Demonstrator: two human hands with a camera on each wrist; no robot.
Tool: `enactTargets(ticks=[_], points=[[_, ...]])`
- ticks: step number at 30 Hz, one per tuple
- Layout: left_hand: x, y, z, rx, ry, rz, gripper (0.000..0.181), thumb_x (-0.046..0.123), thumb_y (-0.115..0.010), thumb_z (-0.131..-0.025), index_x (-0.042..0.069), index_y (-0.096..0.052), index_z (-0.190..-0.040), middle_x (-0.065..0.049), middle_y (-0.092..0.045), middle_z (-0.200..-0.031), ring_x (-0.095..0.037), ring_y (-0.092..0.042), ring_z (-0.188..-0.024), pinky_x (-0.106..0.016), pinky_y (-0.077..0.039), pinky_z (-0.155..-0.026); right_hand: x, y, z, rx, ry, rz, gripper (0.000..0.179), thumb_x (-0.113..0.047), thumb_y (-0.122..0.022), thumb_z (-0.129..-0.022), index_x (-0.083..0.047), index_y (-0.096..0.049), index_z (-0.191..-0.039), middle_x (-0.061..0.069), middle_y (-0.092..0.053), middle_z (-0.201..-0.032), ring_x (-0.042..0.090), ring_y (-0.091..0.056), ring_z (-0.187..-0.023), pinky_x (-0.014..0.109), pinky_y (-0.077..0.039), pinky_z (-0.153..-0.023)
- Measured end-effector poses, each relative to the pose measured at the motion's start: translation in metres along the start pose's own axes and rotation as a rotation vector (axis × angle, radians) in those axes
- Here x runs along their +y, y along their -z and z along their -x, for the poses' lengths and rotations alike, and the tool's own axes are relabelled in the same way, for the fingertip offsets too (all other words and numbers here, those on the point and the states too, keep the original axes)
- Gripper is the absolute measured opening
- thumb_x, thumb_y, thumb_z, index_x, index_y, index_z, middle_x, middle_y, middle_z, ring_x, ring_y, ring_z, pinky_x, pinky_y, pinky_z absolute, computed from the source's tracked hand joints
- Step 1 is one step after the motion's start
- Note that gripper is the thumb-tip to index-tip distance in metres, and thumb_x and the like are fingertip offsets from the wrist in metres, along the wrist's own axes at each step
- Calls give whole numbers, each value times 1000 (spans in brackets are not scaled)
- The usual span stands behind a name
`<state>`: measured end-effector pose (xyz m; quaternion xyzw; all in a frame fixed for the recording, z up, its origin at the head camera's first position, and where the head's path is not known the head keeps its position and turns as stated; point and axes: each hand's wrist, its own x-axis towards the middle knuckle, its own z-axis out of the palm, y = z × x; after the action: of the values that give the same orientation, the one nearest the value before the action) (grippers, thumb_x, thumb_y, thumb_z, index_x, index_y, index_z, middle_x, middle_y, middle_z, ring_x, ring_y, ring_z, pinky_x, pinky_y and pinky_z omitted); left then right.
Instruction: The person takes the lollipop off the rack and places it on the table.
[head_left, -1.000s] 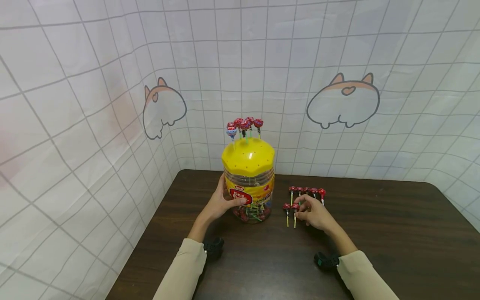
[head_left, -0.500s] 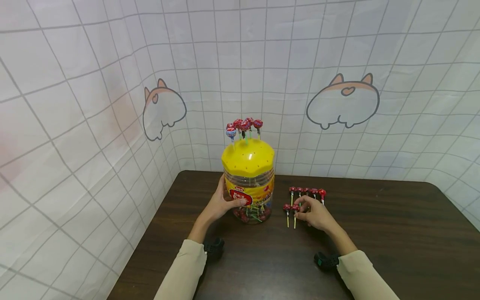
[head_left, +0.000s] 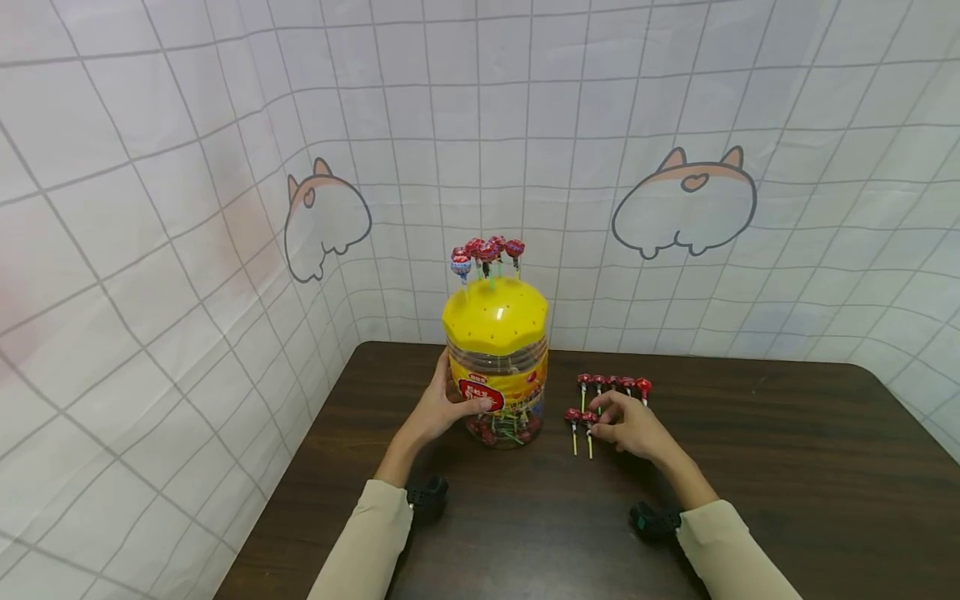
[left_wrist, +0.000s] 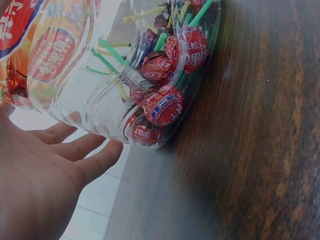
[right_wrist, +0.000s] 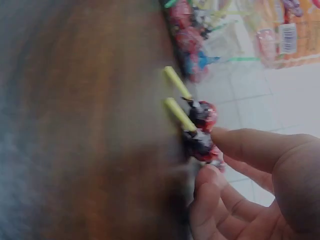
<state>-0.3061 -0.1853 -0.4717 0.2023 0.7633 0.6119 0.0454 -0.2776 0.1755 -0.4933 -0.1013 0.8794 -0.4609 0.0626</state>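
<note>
My left hand (head_left: 442, 408) holds a clear jar (head_left: 528, 375) by its left side, thumb across the label. In the left wrist view its fingertips lie against the clear plastic. Red-wrapped lollipops (left_wrist: 164, 105) with green and yellow sticks fill the jar's bottom. Several lollipops (head_left: 489, 250) stand upright in the yellow lid (head_left: 498, 312). To the right of the jar, my right hand (head_left: 633, 429) pinches the red head of a lollipop (right_wrist: 199, 142) between thumb and forefinger. This lollipop lies on the table, touching or nearly touching another lollipop (head_left: 573, 415) on its left.
Behind my right hand, a row of several red lollipops (head_left: 584, 380) lies on the dark wooden table (head_left: 765, 467), partly hidden by the fingers. A white gridded curtain (head_left: 570, 167) with cartoon animals hangs behind the table and along its left.
</note>
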Motion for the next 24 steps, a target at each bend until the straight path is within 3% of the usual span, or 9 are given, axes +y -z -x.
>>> enactTargets(ticks=[4,8,11,15,19,24], points=[[0,1,1,-5,-1,13,108,35,-82,-87,45,-4,-161,-6,-39,-156,-36,-47,-140,-58,-47,-111,-11,9,4,-30,37,-16,34,-12,-68,-98,-2,-59,-130,13,-64,-96,22,-60,-75,35,-56,-60],[1,1,1,-1,-4,12,110,35,-83,-87,45,-3,-161,-6,-36,-159,-35,-45,-142,-59,-45,-112,-31,21,10,-46,126,-42,33,-16,-67,-100,-3,-59,-129,14,-64,-97,31,-61,-75,36,-57,-63],[1,0,0,2,-13,5,111,37,-83,-86,45,-2,-161,-4,-35,-160,-34,-43,-142,-59,-45,-112,-53,28,17,-17,191,-106,30,-20,-68,-100,-8,-62,-127,15,-65,-100,34,-63,-80,35,-58,-67],[2,-1,-1,1,-18,-2,111,38,-83,-86,46,-2,-161,-3,-36,-159,-33,-43,-142,-59,-44,-113,-83,34,23,60,276,-167,26,-23,-67,-101,-10,-64,-124,16,-67,-105,24,-65,-83,31,-59,-69],[2,0,-1,4,-16,4,111,38,-83,-86,45,-3,-161,-4,-36,-159,-33,-43,-143,-60,-44,-113,-116,37,15,125,347,-155,24,-21,-65,-102,-7,-65,-121,15,-67,-104,18,-64,-84,26,-58,-73],[2,0,0,5,-9,3,111,36,-83,-86,44,-2,-162,-4,-35,-159,-33,-43,-143,-60,-44,-113,-157,44,-8,182,397,-135,25,-21,-65,-101,-7,-65,-121,12,-66,-104,22,-63,-89,24,-57,-74]])
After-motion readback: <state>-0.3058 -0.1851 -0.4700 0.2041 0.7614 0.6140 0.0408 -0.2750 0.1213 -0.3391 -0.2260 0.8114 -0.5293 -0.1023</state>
